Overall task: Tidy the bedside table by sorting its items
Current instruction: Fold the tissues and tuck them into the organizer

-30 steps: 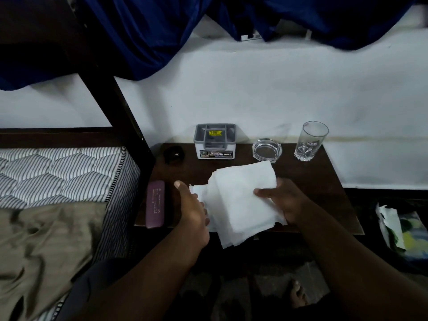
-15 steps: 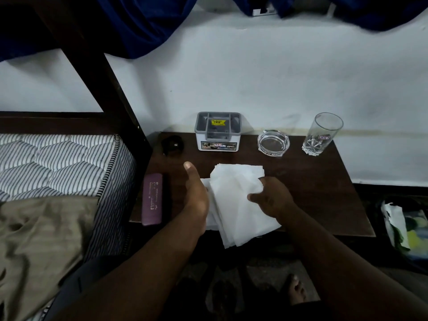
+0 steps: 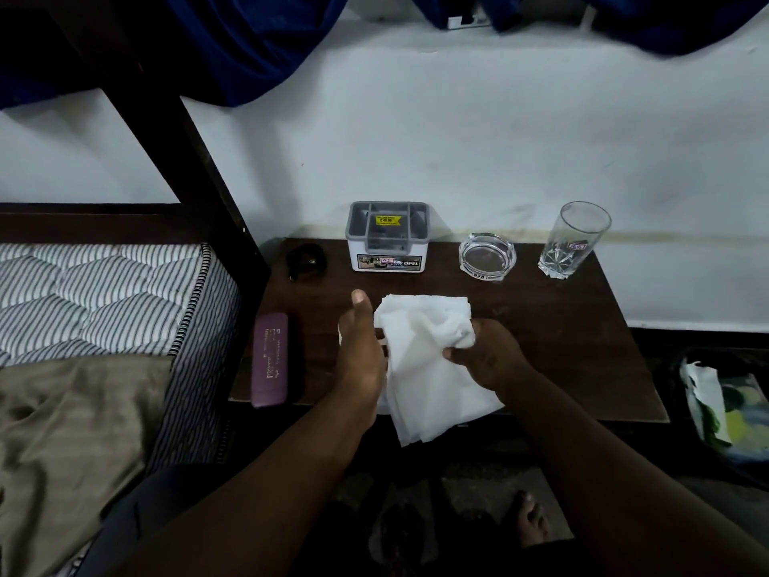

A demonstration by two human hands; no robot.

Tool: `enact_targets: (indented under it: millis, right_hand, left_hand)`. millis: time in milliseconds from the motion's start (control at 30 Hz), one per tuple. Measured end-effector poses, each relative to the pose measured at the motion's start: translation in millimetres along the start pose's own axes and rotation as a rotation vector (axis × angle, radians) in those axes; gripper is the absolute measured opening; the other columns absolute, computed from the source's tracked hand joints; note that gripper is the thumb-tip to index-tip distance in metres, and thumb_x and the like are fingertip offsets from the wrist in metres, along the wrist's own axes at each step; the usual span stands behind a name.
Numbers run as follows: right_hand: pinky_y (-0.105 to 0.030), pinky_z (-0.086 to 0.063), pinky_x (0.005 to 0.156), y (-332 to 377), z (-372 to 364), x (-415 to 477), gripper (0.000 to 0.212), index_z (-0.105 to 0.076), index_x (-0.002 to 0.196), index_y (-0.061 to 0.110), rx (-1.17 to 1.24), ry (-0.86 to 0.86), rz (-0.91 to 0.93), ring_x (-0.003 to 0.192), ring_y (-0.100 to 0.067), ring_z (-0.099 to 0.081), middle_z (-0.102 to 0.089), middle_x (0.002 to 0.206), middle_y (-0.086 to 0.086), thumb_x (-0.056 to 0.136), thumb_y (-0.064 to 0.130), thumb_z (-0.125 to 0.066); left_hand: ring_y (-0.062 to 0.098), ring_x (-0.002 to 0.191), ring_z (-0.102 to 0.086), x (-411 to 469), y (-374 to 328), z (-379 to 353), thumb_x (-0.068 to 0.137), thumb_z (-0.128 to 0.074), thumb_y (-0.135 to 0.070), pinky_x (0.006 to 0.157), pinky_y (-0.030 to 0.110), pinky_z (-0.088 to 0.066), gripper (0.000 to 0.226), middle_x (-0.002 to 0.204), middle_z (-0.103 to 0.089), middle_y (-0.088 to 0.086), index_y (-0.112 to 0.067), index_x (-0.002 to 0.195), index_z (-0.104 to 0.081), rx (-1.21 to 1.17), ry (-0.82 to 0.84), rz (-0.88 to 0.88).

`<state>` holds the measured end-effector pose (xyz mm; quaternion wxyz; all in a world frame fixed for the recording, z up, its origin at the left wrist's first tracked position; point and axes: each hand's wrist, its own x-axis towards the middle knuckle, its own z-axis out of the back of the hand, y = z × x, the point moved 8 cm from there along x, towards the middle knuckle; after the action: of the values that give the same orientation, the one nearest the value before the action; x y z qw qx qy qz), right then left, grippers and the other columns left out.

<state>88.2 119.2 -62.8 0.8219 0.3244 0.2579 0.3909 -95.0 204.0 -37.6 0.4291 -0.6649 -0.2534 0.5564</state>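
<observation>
- Tissues (image 3: 428,368) – a loose white stack – lie at the front middle of the bedside table (image 3: 561,347). Their long axis runs from the table's middle back toward the person, and the near corner hangs over the front edge.
- The stack sits between the two hands, touching both. The left hand (image 3: 362,356) is against its left side and the right hand (image 3: 487,356) is at its upper right, so neither has to reach.
- The right hand's fingers are curled, pinching a bunched corner of the paper. I judge it to be the hand that will lead the gathering or folding.
- The left hand stands on edge with the thumb straight and pointing away. Its fingers go under the sheets, so I cannot tell whether they curl or lie flat.
- Along the back of the table, well apart from the paper, stand a divided box (image 3: 387,237), an ashtray (image 3: 487,256) and a glass (image 3: 576,239). A purple case (image 3: 269,360) lies at the left edge.
- A small dark object (image 3: 307,262) in the back left corner is too dim to identify. How many sheets there are, and what the box holds, is also unclear.
</observation>
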Motion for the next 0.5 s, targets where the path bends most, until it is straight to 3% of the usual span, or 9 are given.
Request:
enact_targets:
  millis: [67, 167, 233, 333, 433, 500]
  right_hand:
    - [-0.041, -0.055, 0.088, 0.7, 2.7, -1.4, 0.033, -0.077, 0.099, 0.0, 0.047, -0.005, 0.02, 0.095, -0.033, -0.072, -0.077, 0.099, -0.016, 0.073, 0.021, -0.079]
    - [-0.037, -0.053, 0.092, 1.2, 1.7, -1.8, 0.032, -0.076, 0.104, -0.002, 0.056, 0.009, 0.045, 0.101, -0.033, -0.071, -0.076, 0.105, -0.018, 0.076, 0.014, -0.079]
    - [-0.039, -0.054, 0.088, -3.2, 2.2, 0.5, 0.028, -0.077, 0.099, 0.0, 0.079, -0.005, 0.001, 0.097, -0.034, -0.072, -0.077, 0.1, -0.017, 0.074, 0.013, -0.083]
    - [-0.043, -0.056, 0.082, -10.2, -0.4, 3.0, 0.034, -0.076, 0.09, 0.004, 0.097, -0.024, -0.06, 0.088, -0.033, -0.072, -0.077, 0.09, -0.013, 0.066, 0.026, -0.084]
    - [-0.041, -0.056, 0.082, -16.9, -2.5, 4.0, 0.028, -0.075, 0.091, 0.006, 0.094, -0.024, -0.123, 0.089, -0.032, -0.072, -0.077, 0.09, -0.011, 0.07, 0.018, -0.088]
    - [-0.039, -0.056, 0.084, -17.8, -2.5, 4.0, 0.035, -0.074, 0.097, 0.007, 0.1, -0.02, -0.155, 0.091, -0.03, -0.071, -0.077, 0.095, -0.009, 0.068, 0.017, -0.09]
  left_hand:
    - [0.027, 0.104, -0.068, -0.2, 7.6, 0.3, 0.09, -0.062, -0.062, 0.099, 0.05, -0.055, 0.058, 0.116, -0.068, 0.009, -0.022, 0.13, -0.047, 0.071, -0.016, -0.001]
    - [0.006, 0.087, -0.059, -8.7, 19.7, 5.2, 0.087, -0.077, -0.026, 0.087, 0.033, -0.049, 0.072, 0.1, -0.058, -0.006, -0.021, 0.145, -0.034, 0.245, -0.052, -0.037]
    - [0.011, 0.086, -0.059, -12.8, 31.1, 6.3, 0.084, -0.077, -0.019, 0.083, 0.032, -0.05, 0.072, 0.103, -0.058, -0.002, -0.021, 0.143, -0.035, 0.308, -0.058, -0.024]
    - [0.02, 0.092, -0.063, -14.3, 37.1, 7.0, 0.079, -0.078, -0.019, 0.082, 0.036, -0.056, 0.06, 0.109, -0.064, 0.004, -0.021, 0.128, -0.042, 0.385, -0.079, -0.034]
    - [0.023, 0.097, -0.064, -17.1, 39.2, 3.7, 0.078, -0.081, -0.02, 0.081, 0.034, -0.054, 0.057, 0.107, -0.064, 0.001, -0.022, 0.124, -0.046, 0.435, -0.072, -0.078]
    - [0.023, 0.098, -0.065, -20.4, 38.5, -0.2, 0.078, -0.082, -0.019, 0.081, 0.034, -0.055, 0.055, 0.105, -0.066, -0.001, -0.023, 0.122, -0.049, 0.419, -0.079, -0.113]
